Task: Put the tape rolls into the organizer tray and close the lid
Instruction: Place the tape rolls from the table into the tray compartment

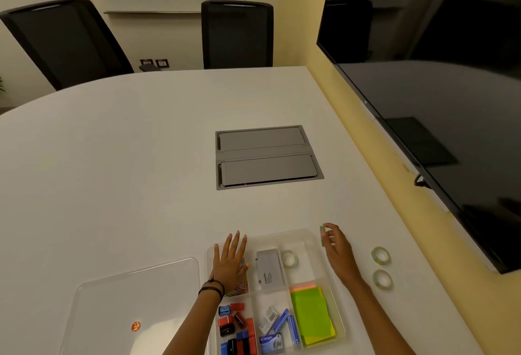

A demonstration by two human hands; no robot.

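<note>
A clear organizer tray (313, 234) with several compartments lies at the table's near edge. One clear tape roll (289, 258) lies in its far right compartment. My right hand (337, 250) hovers over the tray's right rim and pinches a greenish tape roll (322, 231) on edge between its fingertips. Two more tape rolls (381, 255) (382, 279) lie on the table to the right of the tray. My left hand (229, 263) rests flat, fingers spread, on the tray's far left compartment. The clear lid (112, 298) lies on the table left of the tray.
The tray also holds a grey stapler box (267, 270), green sticky notes (310, 312), staple packs and sharpeners. A grey cable hatch (267, 157) is set into the table's middle. A large dark screen (437, 86) hangs on the right wall. Two black chairs stand at the far side.
</note>
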